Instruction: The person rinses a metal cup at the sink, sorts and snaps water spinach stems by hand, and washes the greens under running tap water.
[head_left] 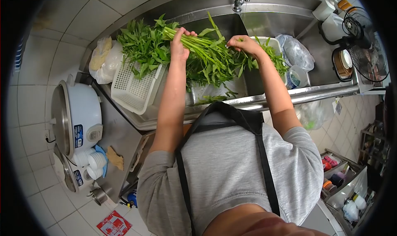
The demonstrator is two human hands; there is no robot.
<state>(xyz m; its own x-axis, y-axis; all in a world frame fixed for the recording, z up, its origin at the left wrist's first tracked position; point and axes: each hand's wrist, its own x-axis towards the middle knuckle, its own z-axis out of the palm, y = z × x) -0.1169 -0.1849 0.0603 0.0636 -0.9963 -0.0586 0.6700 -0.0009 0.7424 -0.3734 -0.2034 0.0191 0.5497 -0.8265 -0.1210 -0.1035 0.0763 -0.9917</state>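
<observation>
At the far left, a knotted clear plastic bag with pale contents [106,60] sits beside a white perforated plastic basket [120,86]. A heap of green leafy stalks [144,45] fills the basket's far end and spills over its edge; the near end shows bare mesh.

Just right of that heap, the left hand [179,46] is wrapped around a thick bundle of long green leafy stems [209,54], gripping it near its paler, bare-stemmed end, which pokes out leftward and touches or almost touches the heap. From there the bundle's long axis runs right and slants towards the body, its leafy part hanging over the stainless steel sink basin [232,25]. One stalk angles up out of the bundle, away from the body.

The right hand [245,44] is beside the bundle's right side, away from the gripped end. Its fingers are drawn together in a narrow pinch, with a leafy sprig hanging just below; whether they hold a piece, I cannot tell. The left hand is thus the one on the stems, the right the nearer to the leafy side.

Under the right forearm, a second white plastic basket [276,44] holds loose greens [276,61], with a crumpled clear plastic bag [300,54] just beyond.
</observation>
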